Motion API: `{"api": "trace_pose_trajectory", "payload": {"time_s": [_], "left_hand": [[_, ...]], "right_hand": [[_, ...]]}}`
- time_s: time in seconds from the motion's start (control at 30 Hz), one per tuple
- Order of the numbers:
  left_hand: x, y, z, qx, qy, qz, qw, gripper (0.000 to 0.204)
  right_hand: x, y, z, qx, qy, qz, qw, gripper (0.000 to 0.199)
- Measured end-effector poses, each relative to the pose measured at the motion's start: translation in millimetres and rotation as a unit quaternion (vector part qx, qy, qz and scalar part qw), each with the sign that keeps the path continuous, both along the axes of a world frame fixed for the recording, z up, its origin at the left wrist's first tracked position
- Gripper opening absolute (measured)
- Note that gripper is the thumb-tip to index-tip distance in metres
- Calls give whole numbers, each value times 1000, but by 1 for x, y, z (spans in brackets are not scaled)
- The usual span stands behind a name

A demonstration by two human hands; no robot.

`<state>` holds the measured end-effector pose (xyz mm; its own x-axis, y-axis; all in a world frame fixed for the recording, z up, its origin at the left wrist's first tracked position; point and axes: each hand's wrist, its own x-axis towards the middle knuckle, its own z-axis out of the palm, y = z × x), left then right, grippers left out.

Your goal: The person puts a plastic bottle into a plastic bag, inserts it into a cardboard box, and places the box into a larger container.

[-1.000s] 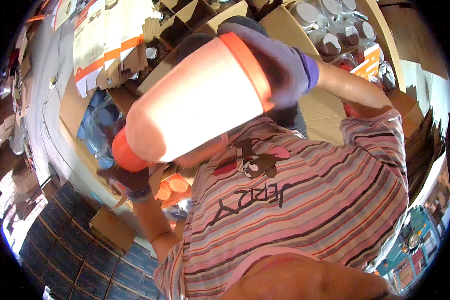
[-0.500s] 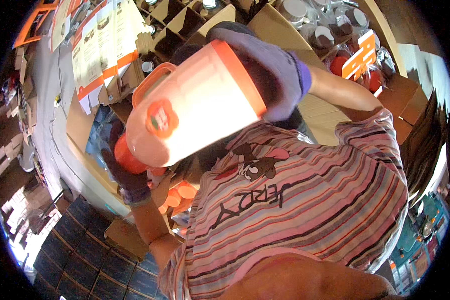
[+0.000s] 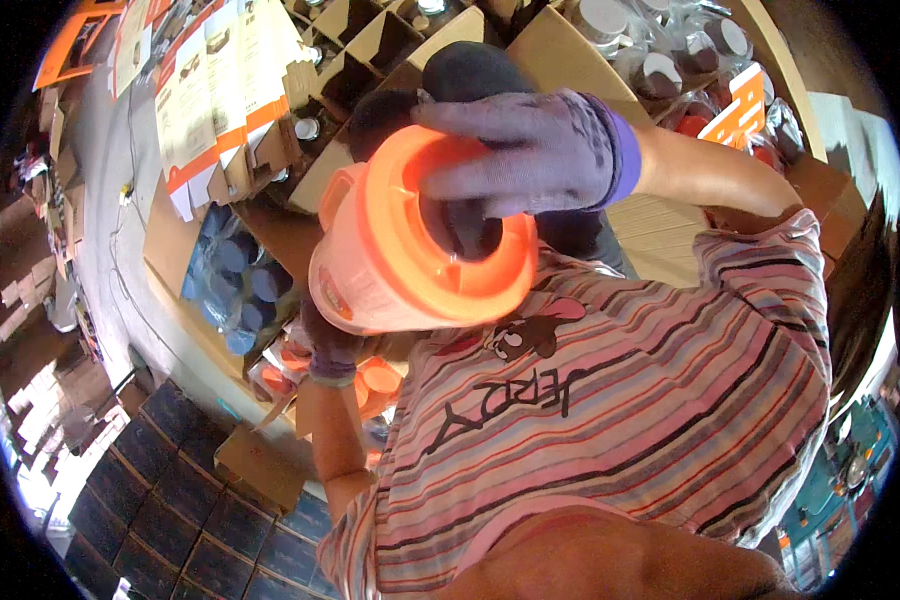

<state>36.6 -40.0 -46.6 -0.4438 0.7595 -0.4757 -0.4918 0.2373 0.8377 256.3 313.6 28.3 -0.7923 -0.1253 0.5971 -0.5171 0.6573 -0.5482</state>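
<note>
A pale thermos jug (image 3: 348,262) with a side handle and a broad orange base ring (image 3: 400,225) lies tilted before me, its base turned up toward the view. My right hand (image 3: 530,150), in a lilac glove with a dark palm, has its fingers bent over the base ring and into its round recess. What sits inside that recess is dark and hard to make out. Below the jug's body, my left hand (image 3: 332,345) is gloved too and supports it from behind; its fingers are hidden. My dark-clad knees (image 3: 475,72) are just beyond the jug.
A divided carton (image 3: 380,42) with bottles in some cells stands ahead. Bagged cylinders with pale lids (image 3: 660,75) fill a box at right. Printed cartons (image 3: 205,90), wrapped dark-blue pieces (image 3: 240,275) and round orange parts (image 3: 378,380) lie at left. Dark boxes (image 3: 160,500) are stacked lower left.
The jug has turned so its orange base now faces the view instead of its side. My right hand has shifted onto the base, and my left hand has moved slightly right.
</note>
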Motion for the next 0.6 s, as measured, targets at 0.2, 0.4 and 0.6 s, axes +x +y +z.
{"api": "trace_pose_trajectory", "payload": {"time_s": [0.2,0.4,0.6], "left_hand": [[4,-9,6,12,-197,73,978,49],[8,10,20,-58,37,56,996,48],[6,36,88,77,81,203,973,59]], "right_hand": [[-3,-1,30,192,99,-24,976,30],[2,-23,35,232,-49,-132,962,19],[-5,-34,-88,-562,-323,-118,752,44]]}}
